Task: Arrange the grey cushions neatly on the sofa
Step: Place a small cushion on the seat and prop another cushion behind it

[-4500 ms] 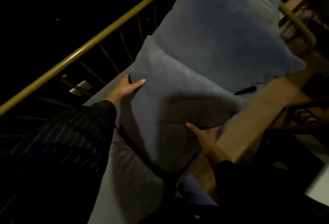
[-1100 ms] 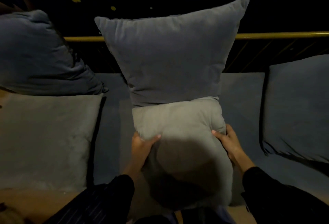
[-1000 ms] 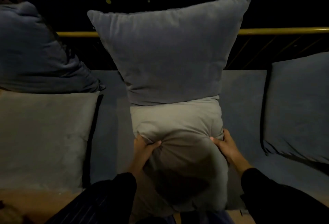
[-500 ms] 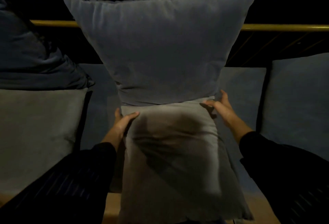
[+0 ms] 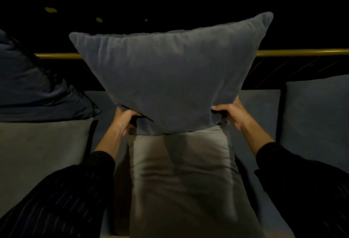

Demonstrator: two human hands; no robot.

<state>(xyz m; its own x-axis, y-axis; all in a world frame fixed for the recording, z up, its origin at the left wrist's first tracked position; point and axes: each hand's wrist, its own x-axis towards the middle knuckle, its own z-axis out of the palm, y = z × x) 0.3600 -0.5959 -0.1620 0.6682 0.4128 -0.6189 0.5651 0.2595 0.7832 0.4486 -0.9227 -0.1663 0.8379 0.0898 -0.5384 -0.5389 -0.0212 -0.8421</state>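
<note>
- Head view, centre: the large dark grey cushion (image 5: 170, 79) stands upright against the brass rail (image 5: 302, 52), its top edge well above the rail. The left hand (image 5: 122, 122) and right hand (image 5: 233, 114) each grip a lower corner, fingers curled and pinching the fabric, thumbs on the front face.
- Head view, in front of it: the lighter grey cushion (image 5: 181, 177) lies flat on the sofa seat (image 5: 260, 109), touching the big cushion's lower edge, which overlaps its far end. Neither hand is on it.
- Head view, left: another dark cushion (image 5: 37, 90) slumps against the rail, crumpled and tilted, with a pale flat cushion (image 5: 41, 152) before it.
- Head view, right: a further grey cushion (image 5: 319, 116) leans at the frame's edge, partly cut off.
- Judgement of progress: the middle pair looks nearly set, with only the back cushion needing to be squared and let go. The left-hand dark cushion appears unplumped and probably remains to be straightened; the right side is too cropped to judge. Roughly the midpoint, I would say.
</note>
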